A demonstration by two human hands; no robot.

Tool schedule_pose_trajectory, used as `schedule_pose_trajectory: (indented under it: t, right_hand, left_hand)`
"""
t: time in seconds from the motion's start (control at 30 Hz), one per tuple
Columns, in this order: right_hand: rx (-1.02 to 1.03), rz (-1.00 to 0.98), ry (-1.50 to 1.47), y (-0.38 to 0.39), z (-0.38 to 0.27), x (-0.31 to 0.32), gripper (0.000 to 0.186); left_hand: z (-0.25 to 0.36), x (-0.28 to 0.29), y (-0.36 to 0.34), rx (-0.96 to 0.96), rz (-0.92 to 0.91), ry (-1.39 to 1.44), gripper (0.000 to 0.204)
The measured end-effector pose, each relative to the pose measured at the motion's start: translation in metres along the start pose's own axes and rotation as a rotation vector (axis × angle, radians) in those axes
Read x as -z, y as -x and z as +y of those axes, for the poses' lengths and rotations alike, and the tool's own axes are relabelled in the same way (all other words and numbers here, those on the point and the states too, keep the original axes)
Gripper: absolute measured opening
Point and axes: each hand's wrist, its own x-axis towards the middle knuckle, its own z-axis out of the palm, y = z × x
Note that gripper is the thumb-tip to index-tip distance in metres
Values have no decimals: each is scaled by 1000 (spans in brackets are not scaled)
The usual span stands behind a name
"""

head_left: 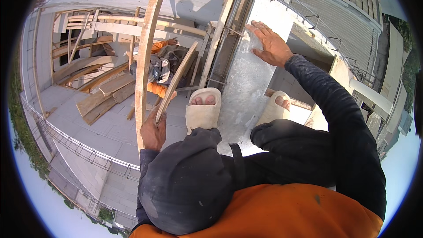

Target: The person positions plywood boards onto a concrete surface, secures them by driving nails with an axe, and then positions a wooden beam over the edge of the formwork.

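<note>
My left hand (153, 133) grips the near end of a narrow wooden plank (176, 81) that slants down toward a person in an orange top (159, 68) on the floor below. That person's hand holds the plank lower down. My right hand (269, 44) lies flat, fingers spread, on the top of a grey concrete wall (246, 83). My feet in pale slippers (202, 110) stand on that wall's edge. A tall wooden frame post (143, 57) rises beside my left hand.
Below lie stacked wooden planks (99, 92) on a grey concrete slab, with timber framing (110, 24) behind. Steel rebar (229, 35) runs along the wall. A rebar railing (75, 143) edges the slab. Roofs and buildings (352, 13) lie to the right.
</note>
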Motion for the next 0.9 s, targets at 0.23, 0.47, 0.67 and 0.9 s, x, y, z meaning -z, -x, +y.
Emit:
schedule_pose_trajectory:
  t: [0.23, 0.47, 0.67, 0.9]
  right_hand:
    - [-33, 145, -86, 18, 8, 66, 82]
    - [-242, 212, -707, 79, 1, 111, 115]
    - [-434, 324, -1539, 176, 5, 111, 115]
    - [-742, 1053, -2086, 263, 29, 17, 69]
  left_hand:
    - [88, 137, 40, -97, 40, 138, 46]
    - [83, 293, 27, -512, 177, 525, 46]
    - [162, 243, -112, -546, -256, 982, 47]
    - [318, 6, -118, -277, -986, 1006, 42]
